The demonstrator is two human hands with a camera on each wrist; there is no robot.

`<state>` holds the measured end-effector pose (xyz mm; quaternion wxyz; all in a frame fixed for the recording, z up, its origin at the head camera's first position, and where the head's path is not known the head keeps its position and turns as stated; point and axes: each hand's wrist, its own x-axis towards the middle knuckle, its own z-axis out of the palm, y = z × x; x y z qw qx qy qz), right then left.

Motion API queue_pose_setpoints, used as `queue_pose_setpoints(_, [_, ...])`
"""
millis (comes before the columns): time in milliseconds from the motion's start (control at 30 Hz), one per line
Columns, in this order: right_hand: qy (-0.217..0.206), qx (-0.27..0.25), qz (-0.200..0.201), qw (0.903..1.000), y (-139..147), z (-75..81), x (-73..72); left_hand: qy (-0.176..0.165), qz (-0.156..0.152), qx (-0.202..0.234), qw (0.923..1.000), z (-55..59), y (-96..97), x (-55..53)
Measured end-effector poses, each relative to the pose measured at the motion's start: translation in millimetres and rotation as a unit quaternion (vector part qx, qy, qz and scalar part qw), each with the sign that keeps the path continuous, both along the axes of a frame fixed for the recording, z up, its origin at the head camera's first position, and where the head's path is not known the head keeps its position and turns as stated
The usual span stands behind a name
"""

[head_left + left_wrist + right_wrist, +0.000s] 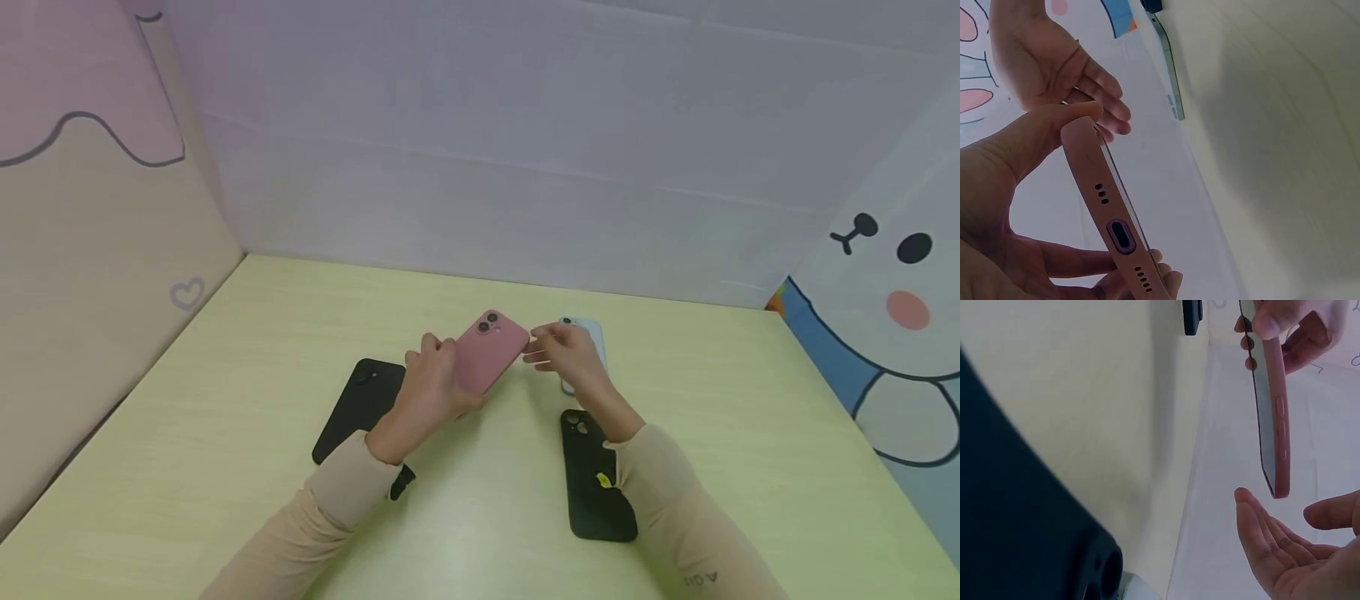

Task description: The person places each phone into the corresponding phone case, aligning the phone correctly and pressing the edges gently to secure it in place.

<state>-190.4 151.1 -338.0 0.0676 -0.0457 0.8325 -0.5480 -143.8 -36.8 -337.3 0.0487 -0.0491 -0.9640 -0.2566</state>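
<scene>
My left hand (431, 379) grips a phone in a pink case (487, 350) above the table, with the camera side tilted upward in the head view. In the left wrist view the pink case (1094, 165) shows its charging-port cutout and speaker holes, thumb on one edge and fingers on the other. My right hand (566, 354) is held beside the far right corner of that phone. Its fingers (1266, 540) are extended and sit just apart from the case's end in the right wrist view.
A black phone (356, 408) lies left of my left wrist. A small black piece (402, 482) shows partly under the left sleeve. A white phone (595, 333) lies behind my right hand. Nearer, a black phone case (592, 508) with a yellow mark lies partly under the right sleeve.
</scene>
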Motion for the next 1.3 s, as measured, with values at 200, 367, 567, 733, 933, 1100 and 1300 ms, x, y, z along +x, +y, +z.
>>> queue_pose_setpoints(200, [0.077, 0.097, -0.04, 0.9915, 13.6, -2.1, -9.1, 0.003, 0.002, -0.018, 0.9998, -7.2, -0.7, -2.9])
queue_pose_setpoints(367, [0.114, 0.178, -0.071, 0.9748, 25.4, -9.1, -18.9, 0.019, -0.014, -0.044, 0.9987, -14.3, -0.9, -4.1])
queue_pose_setpoints(567, [0.116, 0.227, -0.084, 0.9633, 39.5, -16.7, -27.2, 0.008, -0.026, -0.058, 0.998, -20.8, -0.8, -4.4])
queue_pose_setpoints(733, [0.094, 0.26, -0.072, 0.9583, 48.5, -18.1, -32.2, -0.02, -0.027, -0.056, 0.9979, -23.8, 0.5, -5.1])
queue_pose_setpoints(933, [0.051, 0.306, -0.043, 0.9496, 56.3, -20.9, -40.3, -0.046, -0.018, -0.043, 0.9978, -27.7, 1.9, -5.0])
queue_pose_setpoints(1100, [0.018, 0.334, -0.023, 0.942, 59.8, -22.9, -45.0, -0.062, -0.018, -0.051, 0.9966, -30.4, 4.1, -5.2])
queue_pose_setpoints(1300, [0.002, 0.384, -0.005, 0.9234, 60.1, -24.7, -49.1, -0.076, -0.019, -0.051, 0.9956, -31.5, 6.1, -3.8])
